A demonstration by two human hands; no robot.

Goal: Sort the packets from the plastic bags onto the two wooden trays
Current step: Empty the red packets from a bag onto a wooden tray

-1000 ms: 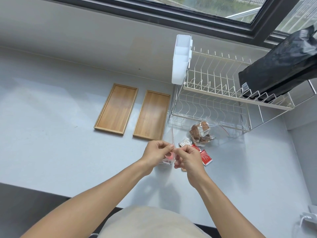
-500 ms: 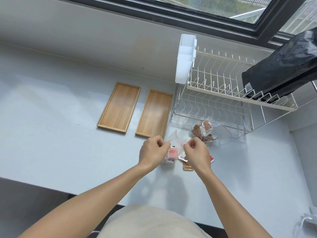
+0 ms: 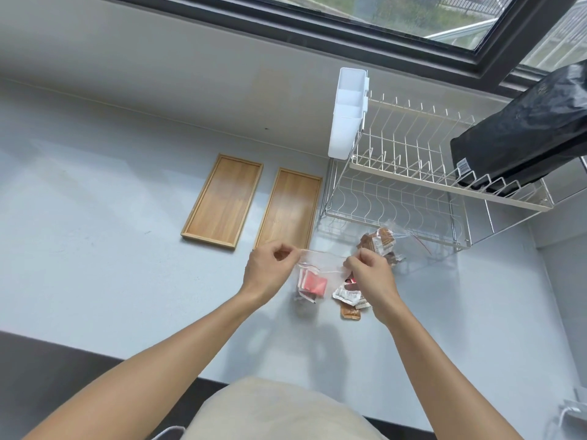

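My left hand [image 3: 270,269] and my right hand [image 3: 371,276] each pinch one side of the mouth of a clear plastic bag [image 3: 320,265], held just above the counter. Red packets [image 3: 313,284] hang inside it. Loose white and brown packets [image 3: 349,298] lie on the counter under my right hand. A second clear bag with brown packets [image 3: 382,244] lies by the foot of the dish rack. Two wooden trays, the left tray [image 3: 222,201] and the right tray [image 3: 290,208], sit side by side beyond my hands with nothing on them.
A white wire dish rack [image 3: 413,185] stands to the right, with a white cutlery holder [image 3: 347,115] on its left end and a black bag [image 3: 524,128] on top. The wall and window run along the back. The counter's front edge is near my body.
My hands have moved apart, pulling the bag's mouth wide. The red packets inside now show between my hands.
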